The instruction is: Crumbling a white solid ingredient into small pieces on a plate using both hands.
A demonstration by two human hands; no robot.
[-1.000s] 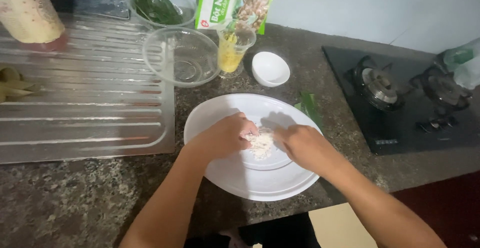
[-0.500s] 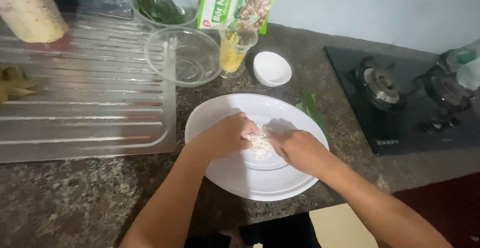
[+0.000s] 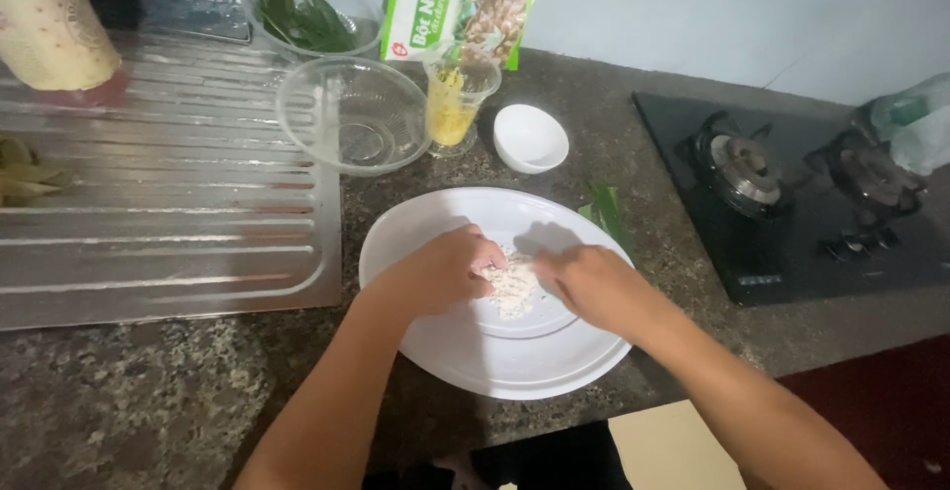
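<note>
Speckled granite table (image 3: 148, 401) is carrying everything, with the big white plate (image 3: 515, 371) as its centre. Left of the plate a steel draining board (image 3: 168, 213) is lying; right of it, a black gas hob (image 3: 792, 203). Behind the plate a clear bowl (image 3: 353, 114), a glass of yellow powder (image 3: 457, 104) and a small white dish (image 3: 530, 137) are standing. Both hands are working crumbly white dough (image 3: 513, 287) at the plate's middle: left hand (image 3: 450, 270) and right hand (image 3: 584, 287), fingers curled, pinching it. It is looking loose, not yet gathered. Compared with a second earlier, the hands are sitting closer together.

Under the hands runs a speckled dark granite counter (image 3: 148, 391). Left of them lies a ribbed steel draining board (image 3: 168, 213), right of them a black gas hob (image 3: 792, 203). Beyond them stands a pale bluish wall (image 3: 742, 5), dimly lit.
</note>
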